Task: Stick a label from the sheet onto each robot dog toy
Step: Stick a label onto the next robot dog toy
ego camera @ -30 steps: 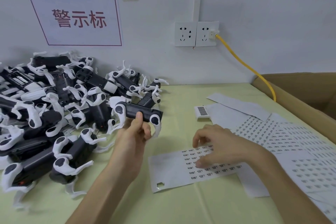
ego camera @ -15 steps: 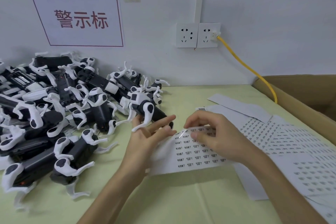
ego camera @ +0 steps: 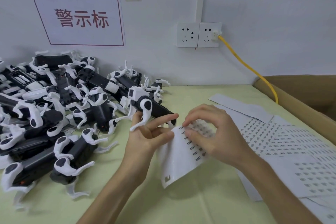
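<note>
Left hand: the left hand [ego camera: 145,138] held a toy [ego camera: 145,104] up off the table [ego camera: 181,205], thumb and fingers closed on it, while its lower fingers pinched the left edge of the sheet [ego camera: 179,158].
Toy: black body, white legs, tilted with its head up and to the left; the far end of the body was hidden behind the fingers.
Right hand: the right hand [ego camera: 212,132] lay curled on the sheet's top edge, thumb and forefinger pinching at a label; the label itself was too small to make out.
Sheet: lifted and curled between both hands, its right part hidden under the right hand; the print was unreadable.
Pile: more toys [ego camera: 60,107] lay heaped on the left of the table, cut off at the frame's left edge, the nearest ones blurred.
Spare sheets: other sheets [ego camera: 291,147] lay flat at right, running out of frame.
Box: a carton [ego camera: 309,100] stood at the far right, only partly in view.
Wall: a sign [ego camera: 80,16] and sockets [ego camera: 199,34] with a yellow cable [ego camera: 254,71].
</note>
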### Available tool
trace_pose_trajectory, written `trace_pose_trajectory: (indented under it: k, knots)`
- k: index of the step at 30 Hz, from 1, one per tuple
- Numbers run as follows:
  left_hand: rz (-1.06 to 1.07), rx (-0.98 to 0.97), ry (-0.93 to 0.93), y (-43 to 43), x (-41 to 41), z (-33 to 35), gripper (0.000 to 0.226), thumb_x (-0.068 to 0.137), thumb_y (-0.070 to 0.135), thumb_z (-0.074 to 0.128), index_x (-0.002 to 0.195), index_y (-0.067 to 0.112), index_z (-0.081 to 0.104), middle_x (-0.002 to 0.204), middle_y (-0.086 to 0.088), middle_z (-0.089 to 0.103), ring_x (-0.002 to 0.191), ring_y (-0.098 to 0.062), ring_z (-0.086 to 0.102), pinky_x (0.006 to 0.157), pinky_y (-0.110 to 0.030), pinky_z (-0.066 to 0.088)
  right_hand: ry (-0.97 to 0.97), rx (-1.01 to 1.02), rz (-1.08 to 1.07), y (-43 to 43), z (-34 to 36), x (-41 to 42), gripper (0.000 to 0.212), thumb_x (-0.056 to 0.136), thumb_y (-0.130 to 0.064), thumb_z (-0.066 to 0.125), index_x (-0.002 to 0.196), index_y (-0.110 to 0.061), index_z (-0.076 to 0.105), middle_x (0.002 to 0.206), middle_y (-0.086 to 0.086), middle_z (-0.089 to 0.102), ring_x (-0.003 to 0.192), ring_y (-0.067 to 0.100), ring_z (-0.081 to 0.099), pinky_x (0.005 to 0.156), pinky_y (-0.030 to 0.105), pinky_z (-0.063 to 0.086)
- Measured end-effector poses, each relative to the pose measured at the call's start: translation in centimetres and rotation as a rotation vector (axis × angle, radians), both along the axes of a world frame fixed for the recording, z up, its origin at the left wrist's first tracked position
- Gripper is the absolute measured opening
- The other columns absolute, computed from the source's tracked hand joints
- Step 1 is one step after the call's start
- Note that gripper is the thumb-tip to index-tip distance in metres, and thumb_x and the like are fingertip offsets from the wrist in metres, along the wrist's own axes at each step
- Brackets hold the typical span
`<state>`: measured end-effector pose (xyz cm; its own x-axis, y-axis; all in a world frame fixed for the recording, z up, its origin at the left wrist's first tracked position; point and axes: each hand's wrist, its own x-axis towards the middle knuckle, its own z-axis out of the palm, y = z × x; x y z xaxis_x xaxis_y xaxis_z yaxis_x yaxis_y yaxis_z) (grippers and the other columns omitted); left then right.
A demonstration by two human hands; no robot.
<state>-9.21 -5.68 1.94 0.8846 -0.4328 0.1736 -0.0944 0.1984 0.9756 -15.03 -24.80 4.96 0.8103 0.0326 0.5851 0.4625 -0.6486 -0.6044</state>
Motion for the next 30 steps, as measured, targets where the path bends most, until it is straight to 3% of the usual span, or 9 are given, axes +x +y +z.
trace_pose_trajectory:
  k: [3, 6, 10, 12, 15, 18, 22, 26, 30]
  knots:
    - [0.024, -0.016, -0.029, -0.1, 0.2, -0.1, 0.045, 0.075, 0.011, 0.075, 0.12, 0.02, 0.078, 0.134, -0.036, 0.05, 0.097, -0.029, 0.072, 0.094, -0.027, 0.05, -0.01, 0.014, 0.019, 0.5, -0.3, 0.0, 0.015, 0.08, -0.008, 0.084, 0.089, -0.017, 0.076, 0.095, -0.011, 0.069, 0.097, 0.011, 0.066, 0.092, 0.032, 0.047]
    - [0.018, -0.05, -0.018, 0.0, 0.2, -0.3, 0.064, 0.074, 0.008, 0.074, 0.136, 0.008, 0.061, 0.128, -0.022, 0.069, 0.098, -0.024, 0.073, 0.088, -0.021, 0.052, -0.022, 0.018, 0.022, 0.6, -0.4, 0.1, 0.015, 0.08, -0.009, 0.085, 0.089, -0.017, 0.076, 0.093, -0.011, 0.07, 0.095, 0.01, 0.067, 0.089, 0.025, 0.047]
    - [0.043, -0.085, -0.084, -0.3, -0.5, 0.5, 0.046, 0.075, 0.005, 0.075, 0.105, 0.041, 0.077, 0.145, -0.013, 0.058, 0.1, -0.026, 0.073, 0.091, -0.03, 0.055, -0.025, 0.017, 0.006, 0.8, -0.5, 0.0, 0.014, 0.077, -0.02, 0.084, 0.088, -0.02, 0.075, 0.091, -0.012, 0.07, 0.094, 0.008, 0.065, 0.087, 0.012, 0.04]
    - [0.058, -0.06, -0.122, -0.3, -0.3, 0.2, 0.061, 0.081, -0.003, 0.076, 0.111, 0.048, 0.064, 0.135, -0.009, 0.068, 0.099, -0.029, 0.072, 0.09, -0.034, 0.057, -0.026, 0.023, 0.001, 1.0, -0.6, 0.1, 0.015, 0.077, -0.02, 0.085, 0.087, -0.019, 0.074, 0.09, -0.012, 0.069, 0.093, 0.007, 0.065, 0.086, 0.011, 0.04]
    - [0.052, -0.033, -0.131, -0.2, -0.1, -0.3, 0.064, 0.085, -0.01, 0.073, 0.132, 0.012, 0.036, 0.116, 0.001, 0.077, 0.091, -0.023, 0.075, 0.084, -0.026, 0.057, -0.035, 0.034, 0.007, 1.1, -0.9, 0.1, 0.018, 0.078, -0.01, 0.086, 0.086, -0.017, 0.073, 0.088, -0.01, 0.068, 0.091, 0.012, 0.066, 0.084, 0.019, 0.046]
    - [0.064, -0.04, -0.149, -0.3, -0.3, -0.1, 0.066, 0.081, 0.0, 0.071, 0.133, 0.01, 0.031, 0.115, -0.004, 0.078, 0.091, -0.027, 0.075, 0.088, -0.032, 0.059, -0.06, 0.049, 0.005, 1.3, -1.2, 0.3, 0.014, 0.078, -0.007, 0.083, 0.082, -0.015, 0.072, 0.085, -0.009, 0.065, 0.085, 0.015, 0.065, 0.079, 0.023, 0.049]
    - [0.057, -0.042, -0.17, -0.4, -0.4, 0.1, 0.076, 0.084, -0.006, 0.068, 0.142, 0.006, 0.021, 0.116, -0.007, 0.078, 0.094, -0.031, 0.075, 0.092, -0.032, 0.057, -0.077, 0.076, 0.016, 1.3, -1.4, 0.3, 0.011, 0.079, -0.001, 0.08, 0.077, -0.01, 0.073, 0.078, -0.007, 0.066, 0.075, 0.016, 0.067, 0.072, 0.025, 0.053]
    - [0.068, -0.027, -0.207, -0.5, -0.4, 0.0, 0.074, 0.08, 0.002, 0.068, 0.137, 0.014, 0.024, 0.114, -0.004, 0.078, 0.094, -0.036, 0.073, 0.093, -0.04, 0.058, -0.079, 0.088, 0.012, 1.4, -1.4, 0.3, 0.013, 0.079, 0.001, 0.078, 0.073, -0.009, 0.073, 0.073, -0.006, 0.068, 0.071, 0.015, 0.067, 0.07, 0.021, 0.053]
    - [0.067, -0.03, -0.226, -0.7, -0.6, 0.0, 0.068, 0.079, 0.0, 0.065, 0.133, 0.022, 0.031, 0.11, -0.004, 0.079, 0.089, -0.029, 0.074, 0.083, -0.03, 0.058, -0.039, 0.115, -0.008, 1.4, -1.2, 0.2, 0.017, 0.079, 0.004, 0.079, 0.069, -0.009, 0.073, 0.071, -0.006, 0.068, 0.068, 0.016, 0.067, 0.07, 0.021, 0.054]
